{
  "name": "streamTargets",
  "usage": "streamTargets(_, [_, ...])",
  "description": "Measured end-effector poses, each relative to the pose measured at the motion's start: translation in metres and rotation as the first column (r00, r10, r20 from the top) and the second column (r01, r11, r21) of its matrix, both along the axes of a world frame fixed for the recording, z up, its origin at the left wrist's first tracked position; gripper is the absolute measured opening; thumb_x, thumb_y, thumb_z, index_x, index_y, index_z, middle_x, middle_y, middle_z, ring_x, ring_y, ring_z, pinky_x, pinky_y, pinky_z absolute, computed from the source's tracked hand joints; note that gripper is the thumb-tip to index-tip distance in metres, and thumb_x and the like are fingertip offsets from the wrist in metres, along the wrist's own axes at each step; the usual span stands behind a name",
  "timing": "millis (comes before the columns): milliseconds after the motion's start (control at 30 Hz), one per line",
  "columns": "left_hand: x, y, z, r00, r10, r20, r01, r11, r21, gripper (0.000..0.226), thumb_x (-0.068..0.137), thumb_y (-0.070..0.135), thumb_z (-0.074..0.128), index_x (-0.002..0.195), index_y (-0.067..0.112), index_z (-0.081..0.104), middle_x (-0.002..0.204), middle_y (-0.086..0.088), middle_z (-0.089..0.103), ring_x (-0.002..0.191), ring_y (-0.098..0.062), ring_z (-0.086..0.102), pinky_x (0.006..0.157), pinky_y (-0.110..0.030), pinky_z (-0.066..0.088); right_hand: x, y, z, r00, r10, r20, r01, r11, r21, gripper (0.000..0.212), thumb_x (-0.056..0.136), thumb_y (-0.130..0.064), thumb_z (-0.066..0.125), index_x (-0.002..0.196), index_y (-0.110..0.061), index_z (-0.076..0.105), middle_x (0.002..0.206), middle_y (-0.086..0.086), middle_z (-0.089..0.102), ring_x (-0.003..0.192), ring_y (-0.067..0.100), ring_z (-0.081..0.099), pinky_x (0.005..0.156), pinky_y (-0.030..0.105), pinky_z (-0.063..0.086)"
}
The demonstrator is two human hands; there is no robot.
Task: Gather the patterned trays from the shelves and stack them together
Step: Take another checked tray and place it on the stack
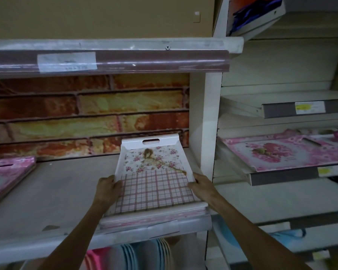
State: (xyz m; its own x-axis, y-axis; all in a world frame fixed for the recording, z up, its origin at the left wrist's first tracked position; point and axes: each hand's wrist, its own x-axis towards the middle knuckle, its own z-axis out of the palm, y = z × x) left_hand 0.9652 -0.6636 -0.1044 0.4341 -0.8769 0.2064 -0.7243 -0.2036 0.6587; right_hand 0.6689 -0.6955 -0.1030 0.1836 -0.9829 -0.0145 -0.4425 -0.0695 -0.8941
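A white tray with flowers and a pink check pattern (154, 172) lies on top of a small stack of trays (154, 217) at the right end of the middle shelf (57, 191). My left hand (107, 190) grips its left rim and my right hand (201, 187) grips its right rim. More pink patterned trays (6, 174) lie at the shelf's far left. Another pink floral tray (285, 152) lies on the slanted shelf of the unit to the right.
An upper shelf edge with a label strip (105, 61) overhangs the space. A white upright post (211, 121) separates the two shelf units. Blue and pink plates (133, 256) stand below the middle shelf. A brick-pattern backing (86, 114) covers the rear.
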Motion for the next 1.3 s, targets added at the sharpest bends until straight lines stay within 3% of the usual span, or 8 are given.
streamTargets(367, [0.01, -0.001, -0.007, 0.994, -0.016, 0.109, 0.013, 1.0, 0.024, 0.026, 0.092, 0.014, 0.057, 0.107, -0.005, 0.067, 0.1, -0.025, 0.071, 0.087, -0.039, 0.067, 0.077, -0.037, 0.053, 0.0, -0.009, -0.013, 1.0, 0.012, -0.029, -0.012, 1.0, -0.014, 0.024, 0.096, -0.006, 0.049, 0.117, -0.009, 0.062, 0.106, 0.004, 0.064, 0.073, -0.002, 0.054, 0.049, -0.002, 0.038])
streamTargets(567, [0.011, -0.005, -0.003, 0.993, -0.029, 0.116, 0.019, 0.996, 0.085, 0.03, 0.093, 0.019, 0.058, 0.116, 0.001, 0.064, 0.109, -0.02, 0.069, 0.082, -0.03, 0.063, 0.075, -0.031, 0.048, -0.008, -0.008, -0.008, 0.998, 0.017, -0.06, -0.021, 0.998, -0.058, 0.021, 0.096, -0.018, 0.055, 0.108, -0.005, 0.064, 0.105, 0.005, 0.069, 0.084, 0.01, 0.063, 0.065, 0.009, 0.049])
streamTargets(700, [0.01, -0.01, 0.009, 0.981, -0.04, 0.188, 0.062, 0.992, -0.112, 0.03, 0.089, 0.02, 0.064, 0.116, 0.006, 0.066, 0.112, -0.022, 0.067, 0.089, -0.037, 0.066, 0.081, -0.043, 0.055, -0.033, -0.003, 0.004, 0.998, -0.057, 0.005, 0.057, 0.987, -0.149, 0.013, 0.094, -0.021, 0.056, 0.104, -0.015, 0.064, 0.101, -0.004, 0.065, 0.094, 0.012, 0.061, 0.078, 0.015, 0.047])
streamTargets(767, [-0.01, -0.007, 0.023, 0.973, -0.088, 0.214, 0.138, 0.963, -0.231, 0.022, 0.091, 0.015, 0.062, 0.11, 0.006, 0.069, 0.112, -0.019, 0.066, 0.084, -0.033, 0.067, 0.077, -0.033, 0.054, -0.053, 0.002, 0.01, 0.995, -0.07, 0.068, 0.082, 0.979, -0.189, 0.01, 0.093, -0.019, 0.058, 0.101, -0.022, 0.062, 0.099, -0.006, 0.065, 0.091, 0.01, 0.061, 0.083, 0.022, 0.05])
streamTargets(867, [-0.055, -0.003, 0.043, 0.953, -0.216, 0.211, 0.281, 0.892, -0.354, 0.017, 0.094, 0.017, 0.057, 0.103, 0.011, 0.07, 0.105, -0.009, 0.066, 0.079, -0.022, 0.065, 0.066, 0.001, 0.042, -0.09, 0.014, 0.018, 0.989, -0.119, 0.087, 0.136, 0.963, -0.233, 0.01, 0.094, -0.013, 0.058, 0.093, -0.019, 0.065, 0.091, 0.001, 0.069, 0.081, 0.012, 0.065, 0.074, 0.02, 0.053])
streamTargets(1033, [-0.137, -0.007, 0.063, 0.844, -0.483, 0.233, 0.535, 0.744, -0.399, 0.019, 0.094, 0.012, 0.056, 0.103, 0.025, 0.067, 0.102, 0.006, 0.064, 0.087, -0.009, 0.063, 0.072, 0.005, 0.04, -0.164, 0.034, 0.027, 0.962, -0.224, 0.158, 0.259, 0.933, -0.251, 0.013, 0.095, -0.004, 0.055, 0.098, 0.003, 0.065, 0.08, 0.006, 0.066, 0.06, -0.008, 0.062, 0.058, 0.007, 0.046])
streamTargets(1167, [-0.205, -0.024, 0.067, 0.694, -0.606, 0.389, 0.719, 0.61, -0.333, 0.016, 0.094, 0.015, 0.057, 0.102, 0.024, 0.067, 0.098, 0.011, 0.061, 0.087, -0.002, 0.059, 0.073, -0.001, 0.04, -0.224, 0.045, 0.024, 0.944, -0.293, 0.149, 0.321, 0.919, -0.228, 0.011, 0.095, -0.011, 0.057, 0.094, -0.006, 0.067, 0.078, 0.002, 0.07, 0.062, -0.004, 0.065, 0.06, 0.01, 0.05])
streamTargets(1300, [-0.271, -0.048, 0.066, 0.446, -0.682, 0.58, 0.879, 0.456, -0.139, 0.03, 0.096, 0.038, 0.044, 0.112, 0.021, 0.064, 0.102, 0.009, 0.059, 0.093, 0.003, 0.056, 0.084, -0.01, 0.042, -0.281, 0.046, 0.019, 0.93, -0.34, 0.139, 0.364, 0.907, -0.214, 0.013, 0.095, -0.014, 0.055, 0.095, -0.014, 0.068, 0.082, -0.001, 0.073, 0.07, 0.006, 0.069, 0.066, 0.022, 0.055])
